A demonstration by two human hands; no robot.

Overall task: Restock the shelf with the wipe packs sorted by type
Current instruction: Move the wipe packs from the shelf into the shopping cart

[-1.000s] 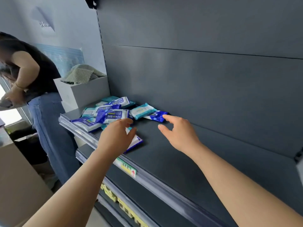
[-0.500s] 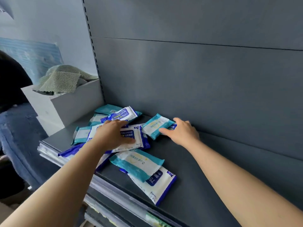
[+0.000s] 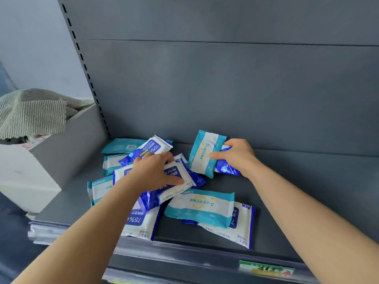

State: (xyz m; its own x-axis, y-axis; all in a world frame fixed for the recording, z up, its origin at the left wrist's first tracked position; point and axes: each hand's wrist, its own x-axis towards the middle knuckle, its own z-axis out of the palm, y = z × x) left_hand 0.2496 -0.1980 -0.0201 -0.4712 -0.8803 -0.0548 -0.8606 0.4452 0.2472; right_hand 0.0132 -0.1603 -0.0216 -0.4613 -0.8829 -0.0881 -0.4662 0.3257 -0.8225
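Head view, looking down on a dark grey shelf (image 3: 287,201) with a loose heap of wipe packs at its left end. Two types are seen: blue-and-white, marked 75% alcohol, and teal-and-white. The left hand (image 3: 155,171) lies on top of the heap and grips the upper blue pack (image 3: 173,190): the fingers (image 3: 164,156) are curled together over its far edge and the thumb is pressed on its near face. The right hand (image 3: 235,156) holds the tilted teal pack (image 3: 205,154), which stands up on edge close to the back panel (image 3: 225,89); the thumb lies across its face and the fingers are curled behind it. A small blue pack (image 3: 225,168) sits in the same grip, under the palm (whether pinched or only pressed, cannot tell). Toward the shelf front, a flat teal pack (image 3: 201,208) lies partly on top of a front blue pack (image 3: 242,226). A 75% pack (image 3: 141,220) lies beside them near the front lip, under the left forearm. At the rear are a rear teal pack (image 3: 121,145) and a rear blue pack (image 3: 151,147) overlapping it. More teal packs show at the left edge of the heap (image 3: 98,187). Left of the shelf is a white box (image 3: 61,150) holding a striped cloth (image 3: 32,113). A green price tag (image 3: 266,268) is on the front rail, blurred.
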